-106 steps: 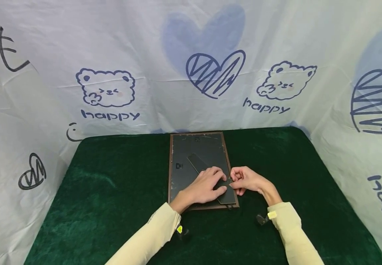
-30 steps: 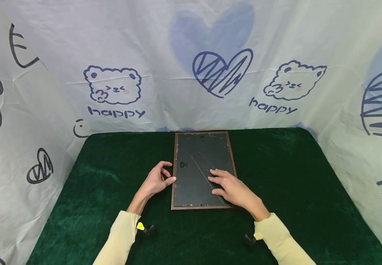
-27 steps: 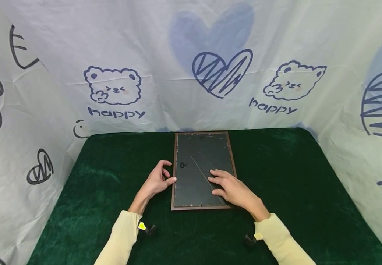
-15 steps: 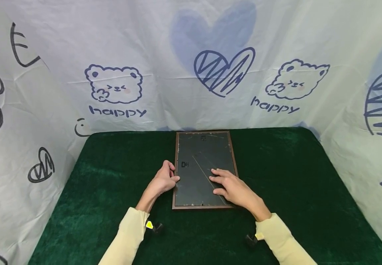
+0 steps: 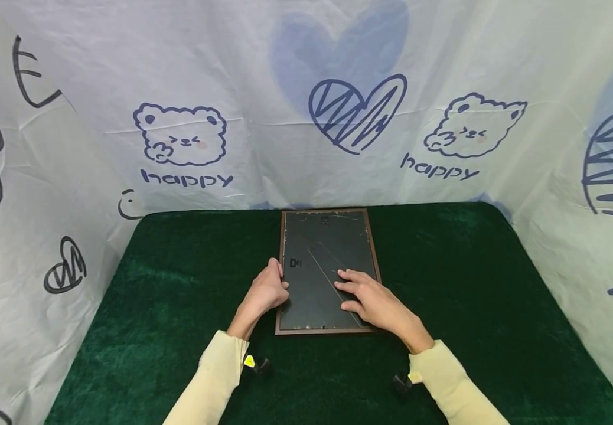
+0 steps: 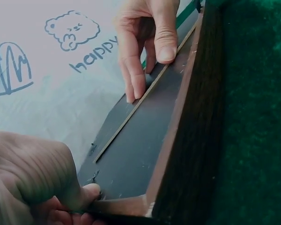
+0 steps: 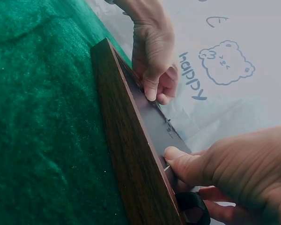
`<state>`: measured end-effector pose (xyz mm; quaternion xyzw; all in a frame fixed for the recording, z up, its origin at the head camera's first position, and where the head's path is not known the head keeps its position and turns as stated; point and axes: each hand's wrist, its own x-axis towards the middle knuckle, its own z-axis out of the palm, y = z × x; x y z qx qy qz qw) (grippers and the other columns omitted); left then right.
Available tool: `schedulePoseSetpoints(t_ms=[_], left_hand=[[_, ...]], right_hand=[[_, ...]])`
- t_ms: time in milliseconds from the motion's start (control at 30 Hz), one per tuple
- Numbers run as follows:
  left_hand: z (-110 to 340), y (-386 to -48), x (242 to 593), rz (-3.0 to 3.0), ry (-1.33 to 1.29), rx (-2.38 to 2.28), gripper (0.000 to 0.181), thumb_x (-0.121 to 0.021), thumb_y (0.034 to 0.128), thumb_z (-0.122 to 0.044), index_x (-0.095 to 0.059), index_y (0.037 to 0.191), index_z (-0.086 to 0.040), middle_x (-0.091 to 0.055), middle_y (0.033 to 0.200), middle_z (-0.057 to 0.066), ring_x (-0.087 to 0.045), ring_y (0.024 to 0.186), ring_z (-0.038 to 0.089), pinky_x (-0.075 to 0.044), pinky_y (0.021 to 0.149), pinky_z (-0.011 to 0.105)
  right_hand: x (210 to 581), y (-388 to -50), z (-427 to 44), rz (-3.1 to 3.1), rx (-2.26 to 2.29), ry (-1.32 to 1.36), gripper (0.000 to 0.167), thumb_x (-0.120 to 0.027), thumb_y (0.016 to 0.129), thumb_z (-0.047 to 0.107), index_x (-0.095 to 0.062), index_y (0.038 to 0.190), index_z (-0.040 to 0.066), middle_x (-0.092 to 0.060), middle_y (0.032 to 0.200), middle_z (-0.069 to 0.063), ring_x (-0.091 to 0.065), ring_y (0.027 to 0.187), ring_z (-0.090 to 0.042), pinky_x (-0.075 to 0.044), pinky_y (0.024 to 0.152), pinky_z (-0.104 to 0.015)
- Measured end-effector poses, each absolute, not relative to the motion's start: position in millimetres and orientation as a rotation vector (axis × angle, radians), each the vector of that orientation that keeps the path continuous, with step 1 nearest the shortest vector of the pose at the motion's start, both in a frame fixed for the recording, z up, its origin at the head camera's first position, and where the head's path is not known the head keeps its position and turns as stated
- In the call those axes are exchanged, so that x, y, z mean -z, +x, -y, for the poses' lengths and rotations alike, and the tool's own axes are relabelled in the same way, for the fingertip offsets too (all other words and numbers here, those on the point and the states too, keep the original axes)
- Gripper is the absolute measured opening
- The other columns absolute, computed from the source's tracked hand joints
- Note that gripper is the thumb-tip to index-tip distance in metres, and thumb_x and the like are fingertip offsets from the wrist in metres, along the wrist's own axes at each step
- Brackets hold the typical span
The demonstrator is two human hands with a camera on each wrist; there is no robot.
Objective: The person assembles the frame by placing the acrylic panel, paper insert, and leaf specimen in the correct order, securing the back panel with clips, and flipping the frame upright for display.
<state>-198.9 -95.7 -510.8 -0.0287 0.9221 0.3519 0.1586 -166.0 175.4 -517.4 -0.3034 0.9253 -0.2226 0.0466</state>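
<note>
A brown wooden picture frame lies face down on the table, its dark back panel up. The folded stand runs slantwise over the panel with a pale edge line. At the frame's left side, my left hand grips the edge, thumb on top and fingers curled against the side; the left wrist view shows its thumb at the panel's border. My right hand rests on the panel's lower right with fingers spread, over the stand's lower end. That hand hides part of the right edge.
Dark green velvet cloth covers the table around the frame. White curtains with printed bears and hearts hang behind and at both sides. A dark hanger sits at the panel's left, another hanger near its top.
Earlier, my left hand lay on the panel and my right hand worked at the right edge. Since then the left has moved to the left edge, closing on it; the right now rests on the panel.
</note>
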Motion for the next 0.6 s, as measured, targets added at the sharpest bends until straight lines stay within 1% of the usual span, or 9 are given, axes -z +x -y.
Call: schedulePoseSetpoints(t_ms=[67, 200, 300, 367, 500, 600], left_hand=[[100, -197, 512, -2.643, -0.005, -1.025, 0.026, -0.067, 0.0958, -0.002, -0.044, 0.103, -0.01, -0.049, 0.09, 0.01, -0.052, 0.073, 0.027, -0.041, 0.053, 0.031], [115, -197, 519, -2.549, 0.145, -1.289, 0.023, -0.064, 0.1003, -0.002, -0.043, 0.11, -0.004, -0.048, 0.089, 0.009, -0.05, 0.072, 0.023, -0.041, 0.061, 0.031], [126, -201, 526, -2.462, 0.14, -1.548, 0.021, -0.06, 0.1046, -0.004, -0.043, 0.116, 0.001, -0.052, 0.084, 0.01, -0.055, 0.067, 0.019, -0.042, 0.063, 0.03], [129, -206, 530, -2.461, 0.103, -1.654, 0.021, -0.06, 0.1062, -0.009, -0.047, 0.117, 0.003, -0.057, 0.081, 0.011, -0.059, 0.063, 0.017, -0.045, 0.063, 0.028], [128, -214, 536, -2.533, 0.057, -1.707, 0.019, -0.06, 0.1073, -0.017, -0.058, 0.109, 0.002, -0.061, 0.076, 0.011, -0.061, 0.056, 0.013, -0.048, 0.064, 0.026], [125, -219, 537, -2.614, 0.036, -1.639, 0.025, -0.056, 0.1095, -0.023, -0.061, 0.103, 0.0, -0.061, 0.073, 0.01, -0.06, 0.053, 0.015, -0.049, 0.064, 0.028]], right_hand=[[518, -166, -175, -2.823, 0.684, -0.93, 0.052, -0.077, 0.096, 0.023, -0.064, 0.141, 0.001, -0.049, 0.158, -0.017, -0.043, 0.148, -0.038, -0.04, 0.116, -0.055], [520, -165, -177, -2.819, 0.685, -0.949, 0.052, -0.076, 0.096, 0.023, -0.063, 0.141, 0.0, -0.049, 0.158, -0.018, -0.043, 0.148, -0.038, -0.041, 0.116, -0.054], [520, -165, -178, -2.821, 0.674, -0.965, 0.052, -0.075, 0.097, 0.024, -0.063, 0.142, 0.0, -0.049, 0.158, -0.018, -0.044, 0.148, -0.038, -0.041, 0.115, -0.054], [519, -165, -178, -2.819, 0.681, -0.966, 0.053, -0.075, 0.097, 0.024, -0.063, 0.142, 0.0, -0.049, 0.158, -0.018, -0.043, 0.148, -0.038, -0.041, 0.115, -0.054], [517, -167, -179, -2.809, 0.689, -0.966, 0.053, -0.074, 0.097, 0.025, -0.062, 0.142, 0.0, -0.048, 0.159, -0.018, -0.042, 0.148, -0.038, -0.04, 0.116, -0.054], [517, -167, -179, -2.802, 0.688, -0.963, 0.053, -0.073, 0.098, 0.026, -0.062, 0.143, 0.0, -0.047, 0.159, -0.017, -0.042, 0.149, -0.038, -0.039, 0.117, -0.054]])
